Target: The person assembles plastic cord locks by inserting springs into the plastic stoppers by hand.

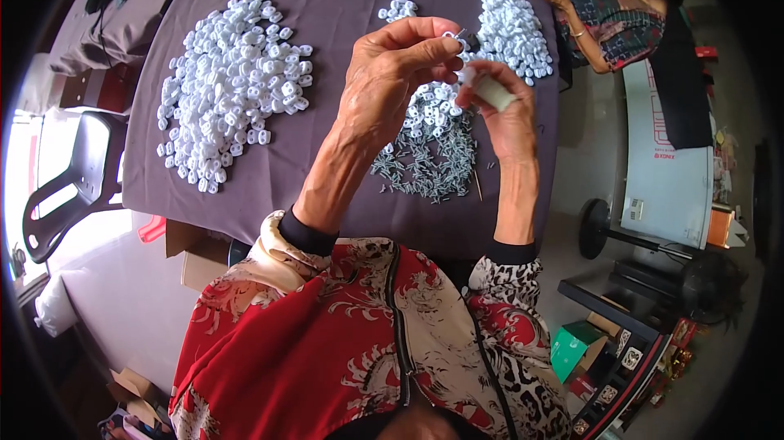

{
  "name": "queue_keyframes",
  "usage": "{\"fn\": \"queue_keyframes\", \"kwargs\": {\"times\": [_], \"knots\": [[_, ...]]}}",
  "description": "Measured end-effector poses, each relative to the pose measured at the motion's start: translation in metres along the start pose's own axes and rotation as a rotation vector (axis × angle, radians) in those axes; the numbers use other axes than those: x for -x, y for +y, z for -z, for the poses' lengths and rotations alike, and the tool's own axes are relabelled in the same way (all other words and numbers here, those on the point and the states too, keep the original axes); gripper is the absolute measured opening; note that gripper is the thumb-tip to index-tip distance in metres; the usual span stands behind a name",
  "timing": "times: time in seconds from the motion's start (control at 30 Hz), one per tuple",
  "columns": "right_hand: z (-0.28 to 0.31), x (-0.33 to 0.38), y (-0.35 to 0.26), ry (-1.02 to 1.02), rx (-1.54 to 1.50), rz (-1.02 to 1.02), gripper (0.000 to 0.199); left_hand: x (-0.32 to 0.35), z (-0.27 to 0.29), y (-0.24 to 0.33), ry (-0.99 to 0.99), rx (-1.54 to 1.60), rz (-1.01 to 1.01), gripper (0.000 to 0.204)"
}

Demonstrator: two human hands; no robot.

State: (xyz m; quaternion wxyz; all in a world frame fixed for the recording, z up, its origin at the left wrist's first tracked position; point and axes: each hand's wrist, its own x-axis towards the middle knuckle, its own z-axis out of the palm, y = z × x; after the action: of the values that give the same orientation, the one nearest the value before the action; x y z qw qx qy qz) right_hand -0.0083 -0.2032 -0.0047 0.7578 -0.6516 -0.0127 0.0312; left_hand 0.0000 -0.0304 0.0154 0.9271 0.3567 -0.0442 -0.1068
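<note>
My left hand [392, 68] is raised over the table, thumb and forefinger pinched on a small white plastic piece [452, 35]. A small dark bit shows beside its fingertips. Close on its right, my right hand [513, 113] has curled fingers, with a whitish wrap [495, 93] around one digit. Its fingertips are blurred, and what they pinch, if anything, I cannot make out. Beneath the hands lie a small heap of white plastic pieces [433, 109] and a spread of grey screws [429, 164]. A thin wooden stick [478, 184] lies beside the screws.
Large heaps of white pieces lie at left [237, 80] and far right [514, 31] on the dark tablecloth [327, 178]. Another person [612, 11] works at the right edge. A black chair [77, 174] stands left; a cardboard box [204, 267] sits below the table.
</note>
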Motion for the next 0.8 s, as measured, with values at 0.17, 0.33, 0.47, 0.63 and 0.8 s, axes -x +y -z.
{"fn": "queue_keyframes", "kwargs": {"times": [0.17, 0.33, 0.47, 0.63, 0.8], "knots": [[-0.006, 0.002, -0.026, -0.047, -0.159, 0.156, 0.02, 0.006, -0.007, -0.004, 0.006, 0.039, 0.013, 0.015], [-0.014, 0.01, -0.039, -0.066, -0.099, 0.258, 0.017, 0.013, -0.015, -0.004, -0.04, 0.023, 0.051, 0.017], [-0.02, 0.014, -0.042, -0.061, -0.025, 0.301, 0.017, 0.015, -0.015, -0.004, -0.067, 0.015, 0.071, 0.016], [-0.024, 0.02, -0.051, -0.125, 0.077, 0.287, 0.022, 0.016, -0.012, -0.003, -0.072, 0.013, 0.066, 0.014], [-0.02, 0.021, -0.052, -0.113, 0.187, 0.312, 0.036, 0.017, -0.012, -0.003, -0.069, 0.032, 0.054, 0.014]]}}
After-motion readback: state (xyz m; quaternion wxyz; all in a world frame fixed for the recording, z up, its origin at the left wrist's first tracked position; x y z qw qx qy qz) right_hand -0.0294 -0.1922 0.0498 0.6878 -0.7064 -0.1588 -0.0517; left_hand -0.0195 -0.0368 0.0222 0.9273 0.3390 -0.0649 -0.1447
